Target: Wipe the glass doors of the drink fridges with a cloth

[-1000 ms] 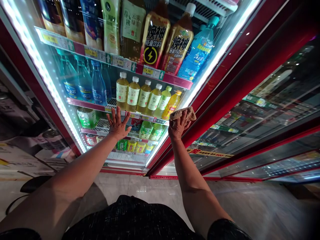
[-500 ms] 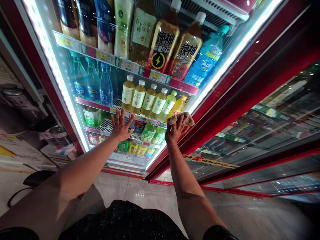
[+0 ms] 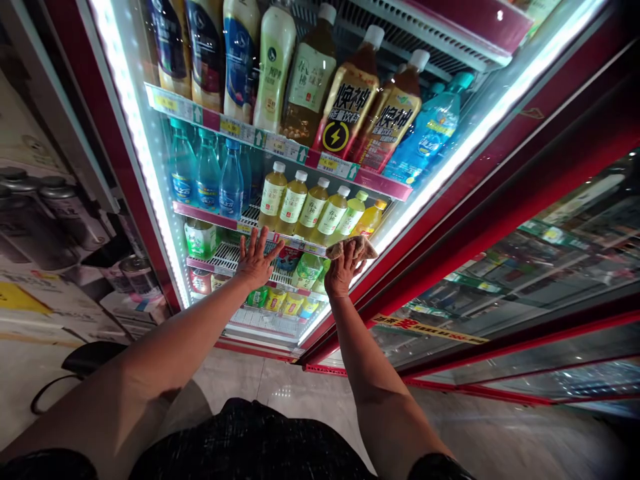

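Observation:
My right hand (image 3: 343, 272) grips a brown cloth (image 3: 356, 248), its fingers bent over it, in front of the lower right of the lit drinks fridge (image 3: 395, 230). The cloth is just below a yellow bottle (image 3: 373, 219). To its left, my left hand (image 3: 256, 261) is spread with fingers apart, palm toward the fridge, and holds nothing. It appears to rest on the glass front, though the pane itself hardly shows. Above both hands stands a row of pale-labelled tea bottles (image 3: 311, 210) on a shelf with a price strip (image 3: 295, 243).
Blue bottles (image 3: 206, 177) fill the shelf's left side, and large bottles (image 3: 350, 110) stand higher up. A second red-framed fridge (image 3: 480, 267) adjoins on the right. Dark canisters (image 3: 75, 213) are at left. A black object with a thin loop (image 3: 90, 357) is low on the left, by the tiled floor (image 3: 237, 377).
The view has shifted, so the fridge sits farther right and lower. Against the bottles, my right hand with the cloth has moved slightly left. My left hand keeps its spread pose.

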Demonstrator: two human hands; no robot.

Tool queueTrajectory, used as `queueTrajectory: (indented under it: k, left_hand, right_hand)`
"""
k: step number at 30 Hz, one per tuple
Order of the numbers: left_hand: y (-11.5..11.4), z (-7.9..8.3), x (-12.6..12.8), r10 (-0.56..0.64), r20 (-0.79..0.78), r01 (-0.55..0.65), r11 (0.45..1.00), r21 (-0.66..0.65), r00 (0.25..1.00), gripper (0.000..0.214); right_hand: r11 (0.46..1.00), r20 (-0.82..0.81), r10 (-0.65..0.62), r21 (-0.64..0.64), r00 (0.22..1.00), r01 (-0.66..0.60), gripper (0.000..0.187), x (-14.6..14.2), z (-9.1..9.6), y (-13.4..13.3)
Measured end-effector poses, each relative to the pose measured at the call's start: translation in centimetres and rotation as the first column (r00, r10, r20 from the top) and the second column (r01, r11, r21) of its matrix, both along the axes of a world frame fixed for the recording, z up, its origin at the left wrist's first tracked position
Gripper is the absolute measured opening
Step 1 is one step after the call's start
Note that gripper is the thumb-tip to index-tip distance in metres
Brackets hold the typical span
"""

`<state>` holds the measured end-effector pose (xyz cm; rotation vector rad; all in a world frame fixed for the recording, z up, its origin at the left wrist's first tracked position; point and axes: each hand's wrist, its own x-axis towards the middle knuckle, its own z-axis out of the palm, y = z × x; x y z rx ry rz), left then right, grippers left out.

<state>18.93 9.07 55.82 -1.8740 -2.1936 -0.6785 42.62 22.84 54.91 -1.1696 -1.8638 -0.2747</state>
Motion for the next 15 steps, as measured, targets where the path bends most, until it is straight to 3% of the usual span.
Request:
queueTrajectory:
  k: [5,9,15]
  left_hand:
    - [-0.8,0.5,-0.3,-0.013,-0.028,0.012,0.999,-0.046,1.0,0.094]
    - [-1.4,0.6,-0.1,-0.011,-0.056,0.014,0.999,0.045,0.998,0.09]
    - [-1.6,1.0,-1.4,-0.023,-0.052,0.032,0.986,0.164,0.998,0.092]
  right_hand:
    - [1.0,-0.007,-0.018,-0.011,1.0,0.018,0.056,-0.3,0.5,-0.2]
    - [0.999,0.0,-0.042,0.006,0.999,0.042,0.056,-1.0,1.4,-0.3]
    - [0.998,0.114,-0.017,-0.059,0.993,0.023,0.055,-1.4,-0.3,-1.7]
